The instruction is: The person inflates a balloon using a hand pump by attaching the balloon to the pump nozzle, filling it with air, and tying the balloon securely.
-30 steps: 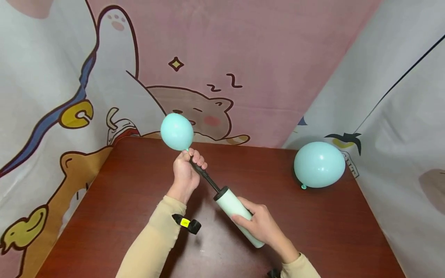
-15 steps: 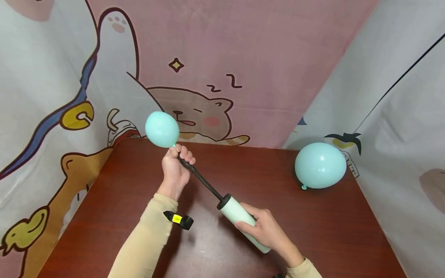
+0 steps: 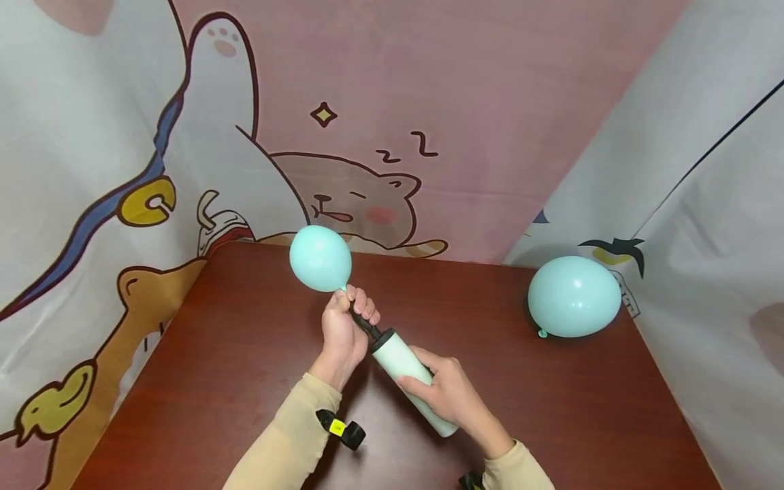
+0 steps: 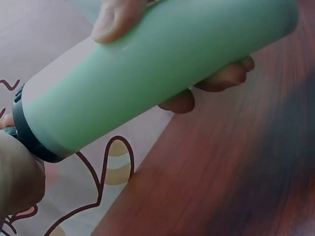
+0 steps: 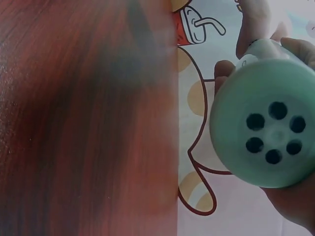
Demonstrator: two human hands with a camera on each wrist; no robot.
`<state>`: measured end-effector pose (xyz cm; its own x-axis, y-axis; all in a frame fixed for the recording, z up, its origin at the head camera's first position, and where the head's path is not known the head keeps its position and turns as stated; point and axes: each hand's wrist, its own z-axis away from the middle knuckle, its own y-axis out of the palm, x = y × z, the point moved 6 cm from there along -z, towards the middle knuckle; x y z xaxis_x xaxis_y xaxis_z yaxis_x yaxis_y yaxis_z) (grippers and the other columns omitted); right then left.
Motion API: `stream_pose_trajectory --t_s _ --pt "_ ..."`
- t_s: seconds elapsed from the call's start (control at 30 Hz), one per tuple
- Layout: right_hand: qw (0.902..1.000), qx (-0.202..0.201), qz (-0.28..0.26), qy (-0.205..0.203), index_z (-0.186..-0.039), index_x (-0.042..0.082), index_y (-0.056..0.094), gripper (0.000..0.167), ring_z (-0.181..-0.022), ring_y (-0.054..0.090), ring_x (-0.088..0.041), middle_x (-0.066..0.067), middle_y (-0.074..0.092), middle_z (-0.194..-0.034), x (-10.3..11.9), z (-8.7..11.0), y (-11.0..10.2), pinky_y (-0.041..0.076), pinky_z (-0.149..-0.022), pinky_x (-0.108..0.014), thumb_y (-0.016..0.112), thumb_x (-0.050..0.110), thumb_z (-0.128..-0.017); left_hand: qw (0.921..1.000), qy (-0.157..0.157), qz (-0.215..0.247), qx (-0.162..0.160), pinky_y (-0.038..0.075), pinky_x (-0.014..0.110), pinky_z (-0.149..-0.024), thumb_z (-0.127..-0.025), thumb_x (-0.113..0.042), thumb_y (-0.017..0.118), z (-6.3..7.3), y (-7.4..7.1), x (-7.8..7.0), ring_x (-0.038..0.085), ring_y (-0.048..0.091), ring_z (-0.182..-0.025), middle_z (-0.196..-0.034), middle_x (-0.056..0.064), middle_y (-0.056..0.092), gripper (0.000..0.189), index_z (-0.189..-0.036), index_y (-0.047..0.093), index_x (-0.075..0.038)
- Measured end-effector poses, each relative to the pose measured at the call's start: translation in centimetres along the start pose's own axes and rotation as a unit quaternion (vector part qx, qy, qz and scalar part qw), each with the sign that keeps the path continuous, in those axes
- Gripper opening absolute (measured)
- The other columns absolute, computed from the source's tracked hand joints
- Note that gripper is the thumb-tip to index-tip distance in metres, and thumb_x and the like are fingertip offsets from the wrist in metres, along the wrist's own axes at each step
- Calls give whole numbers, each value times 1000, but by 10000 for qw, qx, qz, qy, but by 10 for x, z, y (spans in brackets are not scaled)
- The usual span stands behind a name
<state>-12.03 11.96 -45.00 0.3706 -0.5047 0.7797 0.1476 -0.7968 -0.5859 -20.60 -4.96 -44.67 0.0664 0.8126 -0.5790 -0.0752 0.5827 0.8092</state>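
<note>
My left hand [image 3: 344, 333] grips the black nozzle end [image 3: 363, 320] of a balloon pump and pinches the neck of a small light-blue balloon [image 3: 320, 258] against it. The balloon is partly inflated and rises above the fingers in the head view. Around the pump's pale green barrel [image 3: 401, 364] my right hand [image 3: 447, 391] is wrapped, thumb on top. Little of the black rod shows between barrel and left hand. The left wrist view has the barrel [image 4: 147, 73] close up with fingertips under it. In the right wrist view the barrel's end [image 5: 275, 130] shows several dark holes.
A larger tied light-blue balloon [image 3: 574, 297] lies at the back right of the reddish-brown table [image 3: 257, 306]. Cloth printed with cartoon animals [image 3: 361, 197] hangs behind the table and along its sides. A dark strap with a small device [image 3: 339, 429] sits on the left sleeve.
The barrel first slid away from the left hand, baring more rod, then came back up close to it. The left hand and balloon went left, then right and lower in view.
</note>
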Motion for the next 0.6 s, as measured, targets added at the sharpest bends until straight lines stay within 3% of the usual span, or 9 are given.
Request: stream_pose_trajectory --t_s 0.1,0.37,0.6 --pt "10000 78 -21 49 -128 8 71 42 -71 60 -3 -4 76 -97 0 -2 4 53 -64 -24 80 22 -90 10000 13 -30 8 34 24 -51 -114 -27 21 1 -4 -4 11 38 -53 -59 -4 39 43 -76 40 -15" --pt "9996 -21 -223 -175 -129 12 70 40 -71 61 -3 0 75 -93 2 -2 -2 53 -63 -25 78 19 -91 9995 56 -86 292 34 24 -53 -112 -20 23 -4 9 -14 10 38 -53 -59 -5 38 44 -72 41 -17" --pt "9994 150 -323 -53 -131 12 69 41 -75 62 -3 -2 76 -100 0 9 -12 54 -66 -25 78 21 -92 9994 176 100 272 34 24 -49 -106 -4 20 -20 14 -45 11 37 -51 -57 -3 38 43 -71 42 -16"
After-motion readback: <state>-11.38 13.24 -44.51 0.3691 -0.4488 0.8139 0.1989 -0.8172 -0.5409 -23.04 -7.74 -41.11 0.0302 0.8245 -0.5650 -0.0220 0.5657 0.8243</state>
